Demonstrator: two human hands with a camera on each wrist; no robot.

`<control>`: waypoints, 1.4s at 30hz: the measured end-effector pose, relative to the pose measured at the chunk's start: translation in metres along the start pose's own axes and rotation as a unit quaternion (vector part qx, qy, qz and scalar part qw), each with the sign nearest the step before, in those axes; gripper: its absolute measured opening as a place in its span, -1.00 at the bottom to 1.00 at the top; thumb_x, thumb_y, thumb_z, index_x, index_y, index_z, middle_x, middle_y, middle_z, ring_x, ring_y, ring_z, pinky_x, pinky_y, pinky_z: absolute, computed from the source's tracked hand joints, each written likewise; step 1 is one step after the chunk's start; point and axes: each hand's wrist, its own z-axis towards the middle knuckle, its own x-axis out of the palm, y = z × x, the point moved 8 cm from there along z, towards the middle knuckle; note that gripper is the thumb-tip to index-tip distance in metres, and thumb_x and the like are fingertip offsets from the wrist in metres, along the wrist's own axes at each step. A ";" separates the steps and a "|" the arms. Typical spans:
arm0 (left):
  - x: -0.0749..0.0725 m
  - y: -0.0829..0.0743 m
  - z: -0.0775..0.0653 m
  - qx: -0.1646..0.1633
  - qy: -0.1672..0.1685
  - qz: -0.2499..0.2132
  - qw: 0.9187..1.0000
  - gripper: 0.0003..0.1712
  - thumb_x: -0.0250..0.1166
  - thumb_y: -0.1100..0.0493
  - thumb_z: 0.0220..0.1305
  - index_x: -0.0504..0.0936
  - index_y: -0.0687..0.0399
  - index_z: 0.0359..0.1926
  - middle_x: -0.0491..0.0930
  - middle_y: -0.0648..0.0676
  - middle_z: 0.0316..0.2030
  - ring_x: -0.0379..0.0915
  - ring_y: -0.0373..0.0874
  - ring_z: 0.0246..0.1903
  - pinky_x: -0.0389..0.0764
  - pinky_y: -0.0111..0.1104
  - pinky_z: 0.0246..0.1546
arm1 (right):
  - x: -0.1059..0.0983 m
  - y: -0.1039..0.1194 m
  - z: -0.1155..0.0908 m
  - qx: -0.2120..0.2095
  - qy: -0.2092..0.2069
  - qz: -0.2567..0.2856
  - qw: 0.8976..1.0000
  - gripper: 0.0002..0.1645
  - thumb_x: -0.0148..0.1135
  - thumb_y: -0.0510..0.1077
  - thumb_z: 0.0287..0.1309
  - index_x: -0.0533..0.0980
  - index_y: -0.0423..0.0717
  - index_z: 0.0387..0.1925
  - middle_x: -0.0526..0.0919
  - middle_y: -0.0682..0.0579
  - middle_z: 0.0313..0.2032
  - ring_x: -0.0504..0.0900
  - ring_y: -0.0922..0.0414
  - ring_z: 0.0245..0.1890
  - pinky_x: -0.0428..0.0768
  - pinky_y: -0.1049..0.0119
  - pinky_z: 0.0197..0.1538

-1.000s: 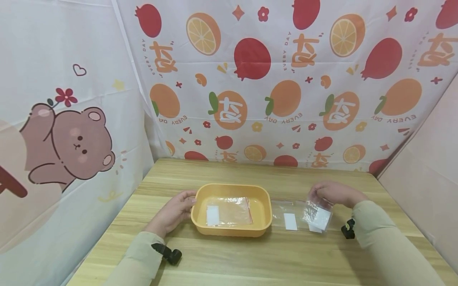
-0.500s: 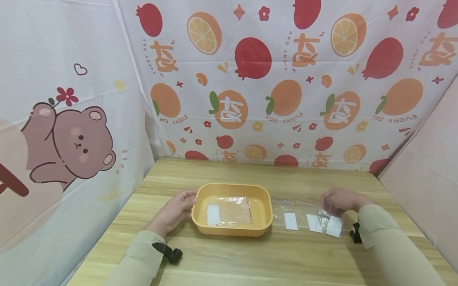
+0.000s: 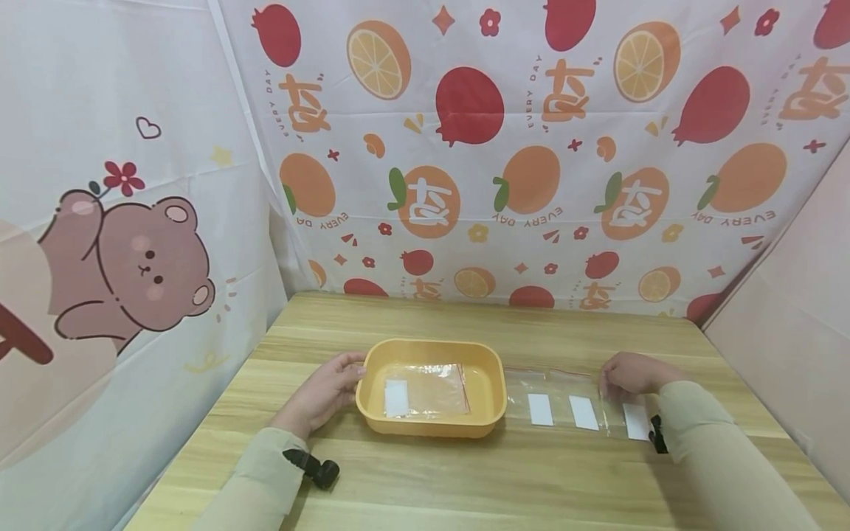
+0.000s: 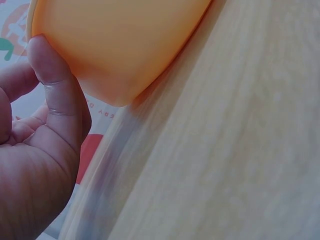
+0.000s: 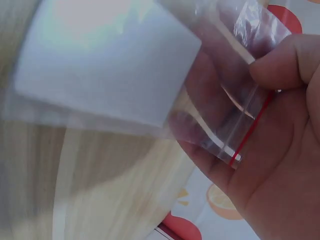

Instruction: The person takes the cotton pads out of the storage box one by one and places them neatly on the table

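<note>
My left hand (image 3: 325, 394) holds the left rim of a yellow plastic basin (image 3: 432, 426), thumb on the near side in the left wrist view. A clear zip-lock bag (image 3: 434, 391) with a white label lies inside the basin. To the right, more clear zip-lock bags (image 3: 561, 409) with white labels lie side by side on the table. My right hand (image 3: 634, 375) pinches the rightmost zip-lock bag (image 5: 107, 65) between thumb and fingers. Its red seal line runs along the palm in the right wrist view, and the fingers show through the film.
The wooden table (image 3: 465, 479) carries the basin and bags. A fruit-print cloth (image 3: 531, 184) hangs behind it, and a bear-print cloth (image 3: 166, 258) stands at the left. A pale wall (image 3: 797, 332) borders the right side.
My right hand has moved right with its zip-lock bag, off the neighbouring bag, so the white labels now lie apart. The left hand and the basin have stayed put.
</note>
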 end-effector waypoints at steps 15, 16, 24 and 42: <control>0.000 0.000 -0.001 -0.003 0.002 -0.004 1.000 -0.38 0.12 0.19 0.53 0.17 0.42 0.43 0.53 0.30 0.02 0.55 -0.10 -0.16 0.68 -0.25 -0.18 | 0.002 -0.006 0.007 0.019 -0.034 -0.004 0.999 -0.76 0.02 -0.34 0.22 0.58 -0.11 -0.46 0.52 0.06 -0.54 0.48 0.10 -0.46 0.44 0.24 -0.35; 0.000 0.000 -0.001 -0.003 0.002 -0.004 1.000 -0.38 0.12 0.19 0.53 0.17 0.42 0.43 0.54 0.29 0.02 0.55 -0.10 -0.16 0.68 -0.25 -0.18 | 0.001 -0.007 0.006 0.019 -0.037 -0.008 0.999 -0.78 0.04 -0.32 0.25 0.59 -0.11 -0.42 0.53 0.06 -0.52 0.48 0.10 -0.44 0.44 0.23 -0.35; -0.001 0.001 0.001 -0.006 -0.002 -0.005 1.000 -0.39 0.12 0.20 0.52 0.18 0.40 0.43 0.53 0.30 0.04 0.56 -0.08 -0.14 0.69 -0.22 -0.16 | -0.007 -0.006 0.007 -0.002 -0.075 -0.067 0.995 -0.80 0.08 -0.24 0.34 0.63 -0.11 -0.17 0.62 0.02 -0.32 0.50 0.07 -0.31 0.50 0.08 -0.19; -0.001 0.000 0.000 -0.014 -0.009 -0.002 1.000 -0.40 0.11 0.19 0.52 0.19 0.37 0.43 0.55 0.23 -0.01 0.55 -0.10 -0.20 0.68 -0.26 -0.19 | -0.018 0.019 0.006 -0.034 -0.122 -0.050 0.991 -0.65 0.04 -0.25 0.34 0.60 -0.22 0.07 0.65 -0.20 0.03 0.57 -0.20 0.08 0.51 -0.22 0.13</control>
